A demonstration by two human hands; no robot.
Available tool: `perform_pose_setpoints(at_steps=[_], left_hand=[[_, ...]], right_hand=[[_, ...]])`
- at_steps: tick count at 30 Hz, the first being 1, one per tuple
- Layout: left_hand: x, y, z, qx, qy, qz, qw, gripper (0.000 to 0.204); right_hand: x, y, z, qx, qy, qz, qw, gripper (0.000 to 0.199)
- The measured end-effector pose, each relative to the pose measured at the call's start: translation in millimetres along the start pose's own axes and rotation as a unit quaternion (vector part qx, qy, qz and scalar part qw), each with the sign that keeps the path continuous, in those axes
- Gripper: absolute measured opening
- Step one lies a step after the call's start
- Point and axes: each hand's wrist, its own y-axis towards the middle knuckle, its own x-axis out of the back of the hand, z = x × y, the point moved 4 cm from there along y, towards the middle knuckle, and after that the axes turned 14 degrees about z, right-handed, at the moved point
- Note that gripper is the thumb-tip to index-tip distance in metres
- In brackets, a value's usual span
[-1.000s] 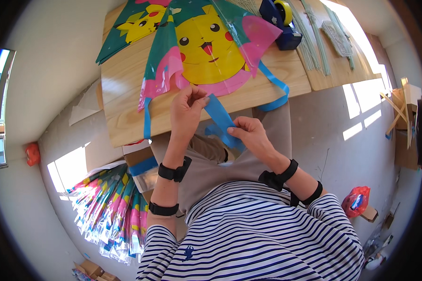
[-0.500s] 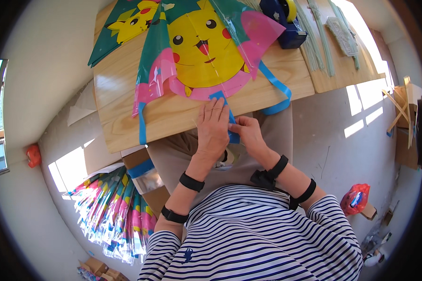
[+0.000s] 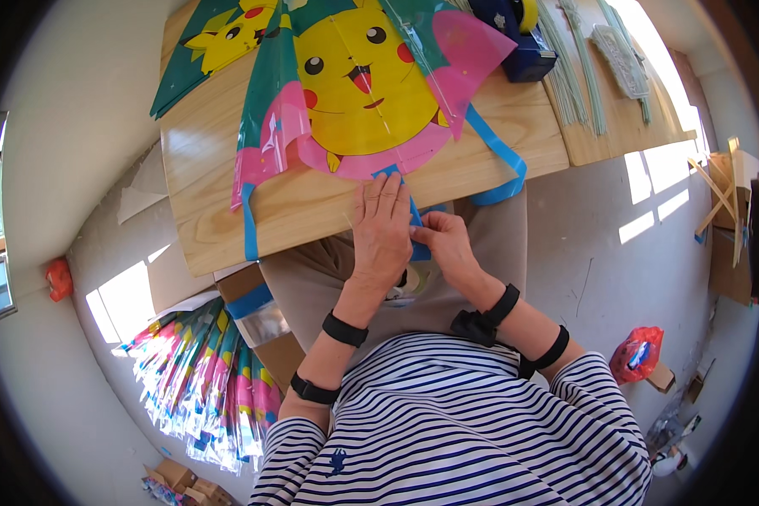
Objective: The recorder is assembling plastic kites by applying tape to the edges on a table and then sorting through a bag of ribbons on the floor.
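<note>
A plastic kite [image 3: 358, 101] with a yellow cartoon face on green and pink lies on the wooden table. From its lower edge a blue plastic strip [image 3: 386, 174] runs over the table's front edge toward my lap. My left hand [image 3: 382, 236] rests on this strip just below the kite, palm down with the fingers stretched out. Close beside it, my right hand [image 3: 449, 246] pinches the strip's right side between thumb and forefinger, past the table edge. Two more blue streamers hang at the kite's sides, a left one [image 3: 250, 223] and a looped right one [image 3: 502, 153].
More folded kite sheets [image 3: 215, 51] lie at the table's far left. A dark blue tape dispenser [image 3: 523, 51] stands far right, near bundles of thin pale rods [image 3: 567, 80] and a clear plastic box [image 3: 620, 61]. Packed kites [image 3: 202, 379] fan out on the floor at left.
Both hands keep nearly the same pose on the blue strip. The kite and table sit slightly further left in the view.
</note>
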Motion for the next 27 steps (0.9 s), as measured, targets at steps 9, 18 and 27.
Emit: perform_pose_setpoints(at_steps=[9, 18, 27], left_hand=[[-2, 0, -1, -0.004, 0.001, -0.007, 1.0, 0.051], [-3, 0, -1, 0.002, 0.014, 0.002, 1.0, 0.052], [-5, 0, -3, 0.019, 0.05, 0.039, 0.998, 0.052]], right_hand=[[1, 0, 0, 0.014, 0.002, -0.002, 1.0, 0.014], [0, 0, 0, 0.027, 0.008, 0.0, 1.0, 0.015], [10, -45, 84, 0.241, -0.383, -0.076, 0.889, 0.024]])
